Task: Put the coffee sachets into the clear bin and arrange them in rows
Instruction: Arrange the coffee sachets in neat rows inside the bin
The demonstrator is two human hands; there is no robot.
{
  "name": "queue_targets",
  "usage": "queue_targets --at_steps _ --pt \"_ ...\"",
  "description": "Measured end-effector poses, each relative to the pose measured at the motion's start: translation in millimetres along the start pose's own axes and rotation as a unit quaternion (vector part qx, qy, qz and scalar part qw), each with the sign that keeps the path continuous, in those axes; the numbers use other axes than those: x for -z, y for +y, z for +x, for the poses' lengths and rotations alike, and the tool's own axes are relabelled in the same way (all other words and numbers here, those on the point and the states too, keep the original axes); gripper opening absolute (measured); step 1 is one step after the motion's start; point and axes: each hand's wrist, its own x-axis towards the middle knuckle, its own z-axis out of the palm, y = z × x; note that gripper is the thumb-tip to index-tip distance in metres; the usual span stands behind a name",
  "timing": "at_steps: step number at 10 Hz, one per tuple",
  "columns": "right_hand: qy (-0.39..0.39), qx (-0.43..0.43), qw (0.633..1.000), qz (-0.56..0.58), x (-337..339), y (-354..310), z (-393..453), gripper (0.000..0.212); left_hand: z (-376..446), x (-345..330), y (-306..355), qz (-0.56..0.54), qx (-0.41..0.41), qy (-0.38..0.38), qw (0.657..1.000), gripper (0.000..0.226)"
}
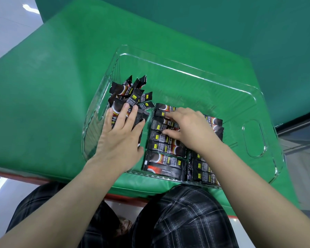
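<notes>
Nearest: dark plaid trousers (183,212) at the edge of the green padded tabletop (43,108). Just beyond, the clear rectangular plastic bin (254,138) with cut-out handles, its near wall at the tabletop's edge.

Inside, against the near wall: two neat rows of black coffee sachets (164,162), lying flat, long axes running left to right, stacked one behind another away from the body. Right hand (190,129) resting on the far part of these rows, fingers loosely bent and pointing left, fingertips pressing on sachets; whether one is pinched, cannot tell.

Left side of the bin: left hand (120,133) spread flat, fingers straight, pressing down on the loose heap of black coffee sachets (131,93), gripping nothing. Heap lying directly ahead of and under the left fingertips, sachets fanned at mixed angles, several propped against the left wall.

Judgement: left hand nearer the unsorted heap, so next sachets likely drawn from there, turned crosswise to match the rows, and passed rightward to extend them. Far half of the bin bare.
</notes>
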Motion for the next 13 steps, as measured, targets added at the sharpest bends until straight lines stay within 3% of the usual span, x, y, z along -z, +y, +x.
queue_targets --at_steps 2,5,6,8,13 --pt "-0.015 -0.017 1.0 0.005 -7 14 -10 0.038 1 0 0 0.002 -0.001 0.0 1.0 0.074" --pt "0.006 -0.007 1.0 -0.006 -13 15 -13 0.03 1 -3 0 0.003 -0.003 0.014 1.0 0.074" --pt "0.019 0.016 0.999 0.022 -10 10 -13 0.04 1 -3 0 0.0 -0.004 0.019 1.0 0.074" --pt "0.017 0.085 0.995 0.042 -16 -8 -7 0.033 1 -5 0 0.004 -0.006 0.023 1.0 0.074" --pt "0.078 0.013 0.993 0.09 -21 -23 -2 0.032 2 -6 0 0.008 -0.007 0.031 0.999 0.073"
